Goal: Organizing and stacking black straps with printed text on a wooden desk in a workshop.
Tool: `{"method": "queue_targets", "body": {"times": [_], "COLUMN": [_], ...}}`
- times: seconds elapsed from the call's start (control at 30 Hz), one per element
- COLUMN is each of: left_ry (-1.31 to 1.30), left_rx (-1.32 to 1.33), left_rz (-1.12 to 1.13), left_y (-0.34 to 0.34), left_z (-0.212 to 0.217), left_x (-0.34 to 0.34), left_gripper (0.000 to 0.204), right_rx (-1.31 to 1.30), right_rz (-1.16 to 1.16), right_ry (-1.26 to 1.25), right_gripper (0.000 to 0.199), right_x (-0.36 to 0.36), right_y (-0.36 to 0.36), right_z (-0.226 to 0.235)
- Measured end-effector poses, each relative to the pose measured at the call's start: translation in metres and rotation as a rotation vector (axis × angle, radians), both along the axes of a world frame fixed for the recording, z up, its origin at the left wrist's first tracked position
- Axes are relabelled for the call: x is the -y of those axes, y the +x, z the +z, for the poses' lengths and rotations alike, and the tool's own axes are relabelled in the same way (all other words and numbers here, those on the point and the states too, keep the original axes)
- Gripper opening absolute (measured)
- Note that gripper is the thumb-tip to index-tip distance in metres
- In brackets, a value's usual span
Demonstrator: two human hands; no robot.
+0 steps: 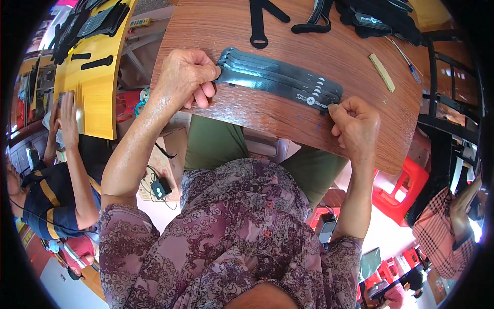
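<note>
Several flat black straps (278, 77), glossy and overlapping in a stepped fan, lie across the brown wooden table in front of me. White print shows near their right end. My left hand (191, 77) pinches the strap nearest me at its left end, thumb against forefinger. At the opposite end, my right hand (355, 123) grips the lower corner of the same strap between thumb and curled fingers. The fingertips of both hands partly cover the strap ends.
Loose black straps (260, 23) and a black strap pile (378, 20) lie at the table's far side. A yellowish stick (381, 72) and a screwdriver (414, 72) rest at right. A co-worker's hands (67, 116) are at the yellow table (98, 98). A red stool (401, 190) stands right.
</note>
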State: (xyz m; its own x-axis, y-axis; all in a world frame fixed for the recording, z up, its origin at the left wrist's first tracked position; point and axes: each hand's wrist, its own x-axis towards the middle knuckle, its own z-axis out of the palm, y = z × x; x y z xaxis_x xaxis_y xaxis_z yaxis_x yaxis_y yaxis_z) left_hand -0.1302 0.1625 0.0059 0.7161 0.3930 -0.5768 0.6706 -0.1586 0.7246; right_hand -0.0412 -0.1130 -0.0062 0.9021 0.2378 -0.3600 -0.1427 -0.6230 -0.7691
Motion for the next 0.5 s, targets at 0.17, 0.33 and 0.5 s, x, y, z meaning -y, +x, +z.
{"method": "queue_targets", "body": {"times": [0.17,0.33,0.5], "left_ry": [0.001,-0.024,-0.039], "left_rx": [0.01,0.052,0.061], "left_rz": [0.007,-0.038,-0.027], "left_y": [0.001,0.001,-0.001], "left_z": [0.003,0.003,0.001], "left_x": [0.0,-0.004,-0.007], "left_gripper": [0.013,0.009,0.007], "right_rx": [-0.009,-0.001,-0.057], "right_rz": [-0.012,-0.007,-0.051], "right_ry": [-0.009,-0.035,-0.039], "right_gripper": [0.02,0.017,0.018], "right_x": [0.001,0.0,-0.004], "right_y": [0.0,0.0,-0.002], "right_z": [0.0,0.003,0.008]}}
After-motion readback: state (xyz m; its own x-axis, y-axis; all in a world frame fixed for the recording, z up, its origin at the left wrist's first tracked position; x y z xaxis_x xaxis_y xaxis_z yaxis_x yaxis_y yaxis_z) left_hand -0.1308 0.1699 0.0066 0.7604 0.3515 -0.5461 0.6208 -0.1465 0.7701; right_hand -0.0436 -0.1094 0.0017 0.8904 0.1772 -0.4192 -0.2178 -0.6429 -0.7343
